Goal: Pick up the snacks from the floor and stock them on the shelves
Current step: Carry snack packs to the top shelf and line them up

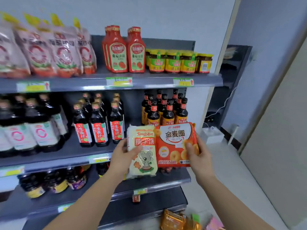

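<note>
My left hand [122,155] grips a pale yellow snack bag with a cartoon koala [143,156] by its left edge, thumb across the front. My right hand [198,154] grips an orange snack bag printed with ring biscuits [173,141] by its right side. Both bags are held upright, side by side and touching, in front of the right end of the middle shelf [69,161]. More snack packets, orange [172,220] and pink [214,224], lie on the floor at the bottom.
The top shelf [149,81] holds sauce pouches, red ketchup bottles [124,50] and yellow-lidded jars [179,61]. Dark sauce bottles [99,123] fill the middle shelf. Lower shelves carry more dark bottles. A white box [211,134] and a cable sit on the floor by the right wall.
</note>
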